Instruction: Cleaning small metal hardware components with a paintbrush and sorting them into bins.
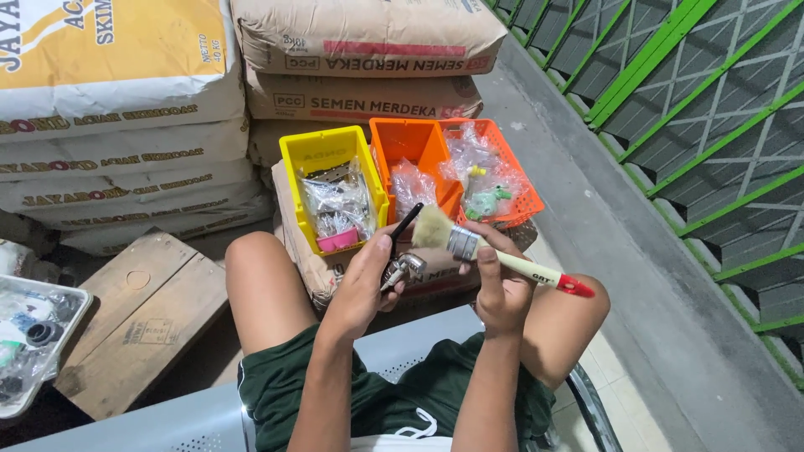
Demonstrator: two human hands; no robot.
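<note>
My left hand (366, 280) grips a small metal tap fitting (401, 269) with a black lever handle sticking up. My right hand (500, 285) holds a paintbrush (494, 254) with pale bristles, a metal ferrule, a cream handle and a red tip. Its bristles point left and rest just above the fitting. Both hands are over my knees, in front of three plastic bins.
A yellow bin (292, 159), an orange bin (421, 139) and an orange basket (531, 198) hold bagged small parts on a sack. Stacked cement sacks (360, 42) stand behind. A wooden crate (134, 318) and a tray of parts (74, 314) lie left; a green railing (670, 92) runs right.
</note>
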